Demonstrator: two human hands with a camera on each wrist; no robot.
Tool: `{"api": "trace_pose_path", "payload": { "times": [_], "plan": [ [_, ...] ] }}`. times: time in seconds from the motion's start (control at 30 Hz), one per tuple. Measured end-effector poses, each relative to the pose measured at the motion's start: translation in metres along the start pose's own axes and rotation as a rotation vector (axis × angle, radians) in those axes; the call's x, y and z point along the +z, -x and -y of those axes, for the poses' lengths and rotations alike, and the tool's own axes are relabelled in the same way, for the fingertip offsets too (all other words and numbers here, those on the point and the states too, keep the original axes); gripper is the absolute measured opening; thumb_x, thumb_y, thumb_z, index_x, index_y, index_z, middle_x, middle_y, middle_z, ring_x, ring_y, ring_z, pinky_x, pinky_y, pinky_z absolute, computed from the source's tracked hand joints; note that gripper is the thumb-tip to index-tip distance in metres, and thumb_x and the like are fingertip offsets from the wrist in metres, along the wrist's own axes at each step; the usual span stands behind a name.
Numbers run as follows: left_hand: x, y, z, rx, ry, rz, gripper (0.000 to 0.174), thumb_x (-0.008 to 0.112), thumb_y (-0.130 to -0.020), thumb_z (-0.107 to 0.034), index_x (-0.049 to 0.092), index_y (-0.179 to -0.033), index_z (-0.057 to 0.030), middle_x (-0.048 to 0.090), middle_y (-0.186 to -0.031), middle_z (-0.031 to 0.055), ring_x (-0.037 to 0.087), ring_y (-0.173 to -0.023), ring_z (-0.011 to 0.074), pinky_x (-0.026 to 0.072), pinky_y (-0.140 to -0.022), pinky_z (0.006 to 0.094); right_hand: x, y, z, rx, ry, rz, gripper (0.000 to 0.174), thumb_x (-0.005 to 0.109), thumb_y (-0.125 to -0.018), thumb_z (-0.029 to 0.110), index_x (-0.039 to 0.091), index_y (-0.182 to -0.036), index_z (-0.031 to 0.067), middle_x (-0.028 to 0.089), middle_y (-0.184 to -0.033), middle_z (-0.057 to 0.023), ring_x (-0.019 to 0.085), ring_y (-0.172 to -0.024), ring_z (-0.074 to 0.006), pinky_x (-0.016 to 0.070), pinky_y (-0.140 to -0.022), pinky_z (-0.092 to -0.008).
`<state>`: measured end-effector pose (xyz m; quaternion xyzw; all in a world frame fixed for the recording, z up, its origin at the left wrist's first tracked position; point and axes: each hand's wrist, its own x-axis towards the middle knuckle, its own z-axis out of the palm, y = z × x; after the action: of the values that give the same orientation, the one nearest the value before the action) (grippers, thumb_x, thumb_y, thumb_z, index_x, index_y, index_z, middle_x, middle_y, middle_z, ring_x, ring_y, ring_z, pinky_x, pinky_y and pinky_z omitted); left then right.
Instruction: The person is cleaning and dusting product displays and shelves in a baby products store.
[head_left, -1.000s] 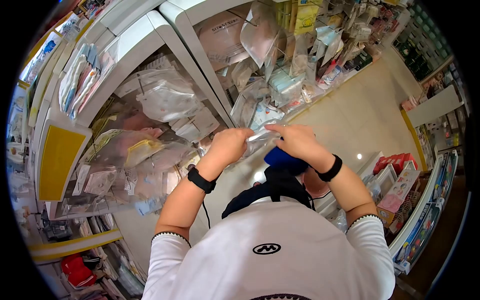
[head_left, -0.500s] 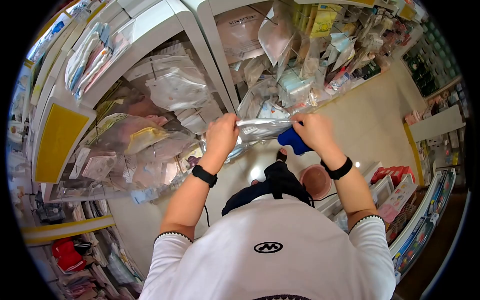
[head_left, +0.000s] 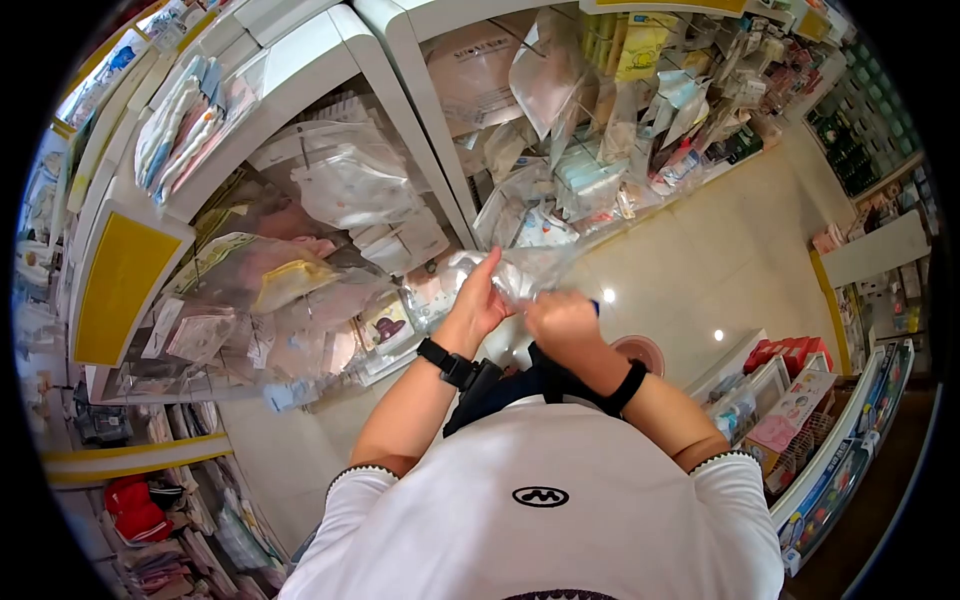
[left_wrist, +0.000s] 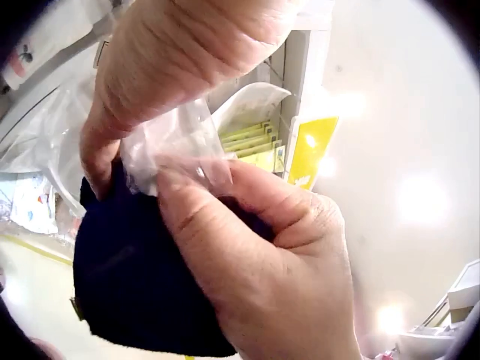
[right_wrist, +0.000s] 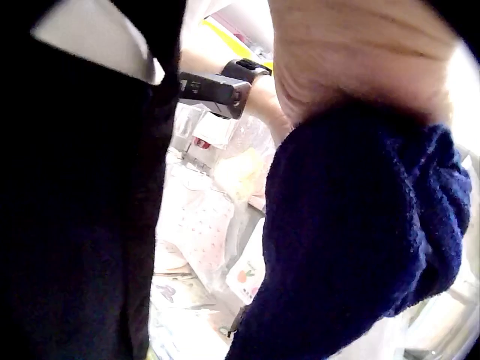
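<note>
Seen from the head, the right hand's grip is blurred, and it covers all but a sliver of the blue cloth. In the left wrist view the top edge cuts off the left hand's grip, and how its fingertips meet the clear bag cannot be told; a mark on the cloth is too faint to read. In the right wrist view the cloth hides the right fingers and runs out past the bottom edge, and dark clothing is cropped at the left. The right arm partly hides the pink bucket.
</note>
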<state>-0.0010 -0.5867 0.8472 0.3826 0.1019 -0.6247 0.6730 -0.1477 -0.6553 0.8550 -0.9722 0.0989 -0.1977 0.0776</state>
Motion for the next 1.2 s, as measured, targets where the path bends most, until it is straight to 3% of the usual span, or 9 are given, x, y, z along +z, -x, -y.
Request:
{"api": "trace_pose_path", "payload": {
  "times": [0.27, 0.4, 0.57, 0.6, 0.63, 0.67, 0.8, 1.07, 1.2],
  "plan": [
    [-0.026, 0.004, 0.014, 0.448, -0.251, -0.028, 0.03, 0.048, -0.085, -0.014, 0.048, -0.113, -0.0017, 0.056, -0.109, 0.0094, 0.054, -0.1, 0.0216, 0.0432, -0.088, 0.038, -0.04, 0.077, -0.05, 0.408, -0.466, 0.237, 0.046, 0.064, -0.074, 0.022, 0.051, -0.118, 0.0233, 0.063, -0.088, -0.01, 0.061, -0.077, -0.0283, 0.0485, -0.066, -0.0344],
    [-0.043, 0.019, -0.013, 0.332, -0.063, -0.033, 0.028, 0.047, -0.083, -0.016, 0.054, -0.107, -0.0038, 0.057, -0.107, 0.0094, 0.054, -0.101, 0.0234, 0.0401, -0.092, 0.0378, -0.016, 0.131, -0.123, 1.113, -0.948, -0.073, 0.027, 0.054, -0.085, 0.023, 0.063, -0.093, -0.0012, 0.063, -0.078, -0.0035, 0.054, -0.074, -0.0085, 0.0444, -0.066, -0.0238],
    [-0.046, 0.023, -0.014, 0.235, -0.029, 0.281, 0.032, 0.042, -0.08, -0.019, 0.055, -0.106, -0.0054, 0.057, -0.107, 0.0095, 0.053, -0.102, 0.0255, 0.0391, -0.092, 0.0397, -0.079, 0.03, -0.058, 0.805, -1.624, -0.407, 0.024, 0.052, -0.085, 0.013, 0.059, -0.104, 0.001, 0.059, -0.095, -0.0082, 0.058, -0.079, -0.0151, 0.046, -0.072, -0.0261],
    [-0.05, 0.021, -0.014, 0.185, 0.004, 0.401, 0.033, 0.041, -0.079, -0.019, 0.055, -0.106, -0.0057, 0.057, -0.107, 0.0096, 0.053, -0.102, 0.026, 0.039, -0.092, 0.0401, -0.06, 0.013, -0.051, 0.347, -1.004, -0.508, 0.03, 0.058, -0.079, 0.013, 0.058, -0.108, 0.0058, 0.05, -0.113, -0.0114, 0.055, -0.093, -0.0175, 0.045, -0.078, -0.0287],
    [-0.027, 0.027, -0.01, 0.127, 0.04, 0.629, 0.038, 0.038, -0.078, -0.023, 0.055, -0.107, -0.0066, 0.056, -0.111, 0.0104, 0.051, -0.106, 0.0278, 0.0381, -0.093, 0.0414, -0.079, -0.006, -0.021, 0.315, -0.993, -0.371, 0.039, 0.065, -0.073, 0.019, 0.058, -0.11, 0.0112, 0.04, -0.125, -0.0129, 0.048, -0.105, -0.0221, 0.0404, -0.086, -0.0357],
    [0.024, 0.048, 0.004, 0.377, -0.223, 0.04, 0.042, 0.034, -0.081, -0.027, 0.05, -0.112, -0.0035, 0.052, -0.115, 0.0126, 0.05, -0.107, 0.0283, 0.0359, -0.096, 0.0451, -0.074, -0.023, -0.007, 0.134, -0.499, -0.423, 0.043, 0.067, -0.069, 0.027, 0.058, -0.11, 0.016, 0.041, -0.125, -0.0119, 0.042, -0.111, -0.0255, 0.0337, -0.091, -0.0395],
    [0.033, 0.058, -0.005, 0.43, -0.108, 0.204, 0.048, 0.028, -0.085, -0.029, 0.044, -0.123, -0.0044, 0.048, -0.123, 0.0116, 0.047, -0.113, 0.0256, 0.036, -0.097, 0.0392, -0.062, -0.049, 0.013, 0.041, -0.351, -0.494, 0.04, 0.066, -0.069, 0.032, 0.06, -0.106, 0.0197, 0.045, -0.123, -0.0071, 0.045, -0.105, -0.0237, 0.0329, -0.088, -0.0365],
    [0.04, 0.066, -0.013, 0.399, -0.047, 0.357, 0.055, 0.035, -0.087, -0.039, 0.039, -0.126, -0.0004, 0.046, -0.124, 0.0153, 0.047, -0.111, 0.0301, 0.0372, -0.095, 0.0432, -0.056, -0.056, -0.069, 0.495, -0.435, -0.648, 0.02, 0.062, -0.075, 0.018, 0.062, -0.092, 0.0091, 0.056, -0.095, -0.0105, 0.054, -0.09, -0.0292, 0.0439, -0.077, -0.0363],
    [0.036, 0.061, -0.039, 0.506, -0.005, 0.239, 0.057, 0.034, -0.087, -0.041, 0.038, -0.127, -0.0001, 0.045, -0.126, 0.0145, 0.045, -0.113, 0.0297, 0.0356, -0.097, 0.0413, -0.006, 0.013, -0.167, 0.853, -0.981, -0.02, 0.028, 0.06, -0.074, 0.017, 0.06, -0.096, -0.0001, 0.064, -0.083, -0.0125, 0.061, -0.067, -0.017, 0.0471, -0.059, -0.0296]
  ]
}}
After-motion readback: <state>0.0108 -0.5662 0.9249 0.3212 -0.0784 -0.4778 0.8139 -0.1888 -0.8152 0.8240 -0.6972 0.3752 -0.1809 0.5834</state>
